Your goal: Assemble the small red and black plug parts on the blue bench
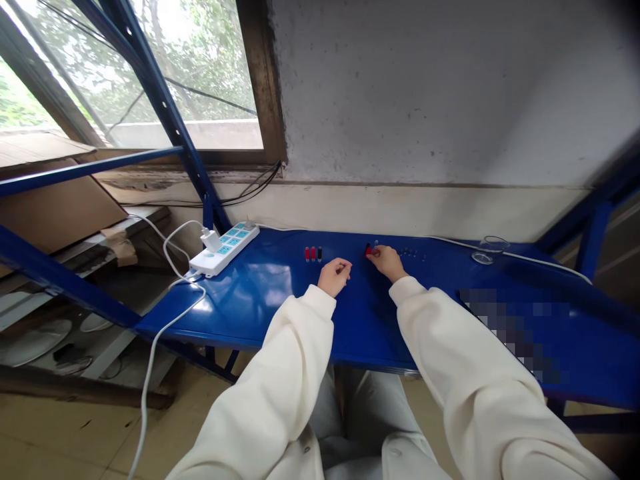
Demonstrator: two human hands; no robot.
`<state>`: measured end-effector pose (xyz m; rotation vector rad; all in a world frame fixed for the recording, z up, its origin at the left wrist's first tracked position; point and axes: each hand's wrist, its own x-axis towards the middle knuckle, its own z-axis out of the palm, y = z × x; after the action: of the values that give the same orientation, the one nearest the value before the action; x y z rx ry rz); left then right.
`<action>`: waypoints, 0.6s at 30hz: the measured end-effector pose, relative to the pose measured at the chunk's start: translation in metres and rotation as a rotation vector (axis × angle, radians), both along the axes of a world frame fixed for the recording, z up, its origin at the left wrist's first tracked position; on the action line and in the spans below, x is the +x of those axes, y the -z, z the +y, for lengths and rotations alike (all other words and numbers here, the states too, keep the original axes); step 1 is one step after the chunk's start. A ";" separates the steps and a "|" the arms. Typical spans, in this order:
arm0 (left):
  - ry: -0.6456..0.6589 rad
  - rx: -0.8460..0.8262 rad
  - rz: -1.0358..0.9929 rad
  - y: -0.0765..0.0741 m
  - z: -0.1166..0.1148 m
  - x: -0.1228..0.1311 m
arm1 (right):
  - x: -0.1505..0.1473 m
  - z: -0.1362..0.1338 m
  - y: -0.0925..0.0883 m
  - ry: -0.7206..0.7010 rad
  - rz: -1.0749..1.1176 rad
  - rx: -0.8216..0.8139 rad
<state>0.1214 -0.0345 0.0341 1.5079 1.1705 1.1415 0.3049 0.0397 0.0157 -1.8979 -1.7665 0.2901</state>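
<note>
On the blue tabletop (273,283), my right hand (386,263) pinches a small red spool (369,251), which looks like thread. A dark piece shows right beside the red one at my fingertips; whether it is a separate spool I cannot tell. My left hand (335,277) is closed nearer the front, its fingers curled together; anything inside is hidden. Just beyond it stand three small spools in a row: a red spool (307,254), another red spool (313,254) and a black spool (320,254). Several tiny clear pieces (409,253) lie right of my right hand.
A white power strip (225,249) with a plugged-in adapter lies at the left, its white cable (155,347) hanging over the edge. A clear glass cup (484,255) stands at the back right. Blue frame posts (165,100) rise at the left, and a wall (425,100) bounds the back.
</note>
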 end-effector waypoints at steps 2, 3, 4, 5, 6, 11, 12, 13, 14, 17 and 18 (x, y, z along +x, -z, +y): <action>0.001 -0.006 0.005 0.001 0.000 0.000 | 0.003 0.001 -0.002 0.013 0.009 -0.048; 0.005 -0.004 0.009 0.001 0.001 -0.001 | 0.005 0.001 -0.002 0.018 0.021 -0.074; 0.012 -0.001 0.015 0.002 0.001 -0.001 | 0.006 0.002 -0.003 0.019 0.033 -0.096; 0.018 0.005 0.021 0.003 0.002 -0.001 | 0.007 0.002 -0.003 0.018 0.042 -0.110; 0.024 0.012 0.026 0.004 0.002 -0.001 | 0.008 0.002 -0.003 0.013 0.046 -0.116; 0.031 0.023 0.041 0.006 0.003 -0.002 | 0.010 0.002 -0.001 0.013 0.008 -0.084; 0.033 0.023 0.041 0.006 0.003 -0.002 | 0.010 0.002 -0.001 0.017 0.006 -0.077; 0.033 0.023 0.040 0.005 0.003 -0.002 | 0.011 0.002 -0.001 0.020 0.010 -0.071; 0.035 0.023 0.042 0.004 0.002 -0.002 | 0.011 0.001 -0.001 0.022 0.017 -0.068; 0.038 0.019 0.054 0.002 0.000 -0.002 | 0.013 0.000 -0.001 0.018 0.029 -0.067; 0.038 0.019 0.058 0.002 0.000 -0.002 | 0.013 0.000 -0.001 0.015 0.028 -0.066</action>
<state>0.1195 -0.0347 0.0324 1.5801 1.1674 1.0924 0.3182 0.0394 0.0171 -1.9430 -1.7433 0.3720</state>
